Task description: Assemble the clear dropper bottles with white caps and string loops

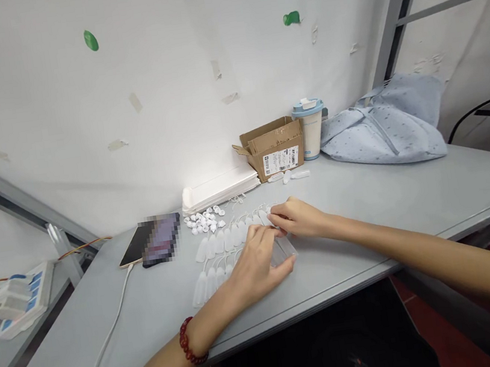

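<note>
Two rows of small translucent white plastic vials (223,241) with thin white strings lie on the grey table. My left hand (256,264), a red bead bracelet at its wrist, reaches over the rows' right end. Its thumb and fingers close around a clear, flat-sided plastic piece (282,251) resting on the table. Just beyond it, my right hand (298,217) has its thumb and fingers pinched together at the end of the back row. What it pinches is mostly hidden by the fingers. Behind the vials sits a pile of small white caps (204,221).
Stacked white trays (223,189) stand against the wall beside an open cardboard box (274,146). Farther right are a lidded cup (311,128) and a light-blue cloth bag (383,127). A phone (150,240) with a white cable lies left, near a power strip (28,299).
</note>
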Demonstrator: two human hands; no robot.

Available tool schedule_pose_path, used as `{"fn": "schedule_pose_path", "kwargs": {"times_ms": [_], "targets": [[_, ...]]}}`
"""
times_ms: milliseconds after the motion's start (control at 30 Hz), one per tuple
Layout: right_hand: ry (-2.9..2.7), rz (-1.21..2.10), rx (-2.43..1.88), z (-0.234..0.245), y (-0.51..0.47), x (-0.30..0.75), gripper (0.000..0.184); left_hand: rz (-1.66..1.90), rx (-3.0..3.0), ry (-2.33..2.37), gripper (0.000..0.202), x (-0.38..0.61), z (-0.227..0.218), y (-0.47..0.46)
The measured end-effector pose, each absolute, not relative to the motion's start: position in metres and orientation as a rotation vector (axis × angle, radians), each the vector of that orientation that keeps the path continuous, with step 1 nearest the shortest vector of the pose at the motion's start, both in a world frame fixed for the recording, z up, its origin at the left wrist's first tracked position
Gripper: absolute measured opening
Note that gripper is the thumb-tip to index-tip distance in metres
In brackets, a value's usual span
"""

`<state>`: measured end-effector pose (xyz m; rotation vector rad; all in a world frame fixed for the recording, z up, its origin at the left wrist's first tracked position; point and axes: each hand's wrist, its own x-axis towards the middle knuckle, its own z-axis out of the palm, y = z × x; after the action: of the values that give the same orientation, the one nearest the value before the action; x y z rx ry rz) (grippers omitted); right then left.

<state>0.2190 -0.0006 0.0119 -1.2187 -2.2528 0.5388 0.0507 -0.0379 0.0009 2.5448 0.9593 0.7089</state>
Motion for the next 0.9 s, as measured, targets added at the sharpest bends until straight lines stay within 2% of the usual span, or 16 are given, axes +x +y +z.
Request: {"fn": "schedule_pose_path", "kwargs": {"times_ms": [533, 900], "targets": [[-2.264, 0.622, -1.232, 0.0141, -0.0026, 0.2179, 0.035, 0.673, 2.582, 0.984, 0.020, 0.0507, 0.0009, -0.0390], [-2.259, 0.647, -1.234, 0.0092, 0.0002, 0.2178, 0.035, 0.572, 2.659, 0.992, 0.023, 0.0500, 0.0006, -0.0395]]}}
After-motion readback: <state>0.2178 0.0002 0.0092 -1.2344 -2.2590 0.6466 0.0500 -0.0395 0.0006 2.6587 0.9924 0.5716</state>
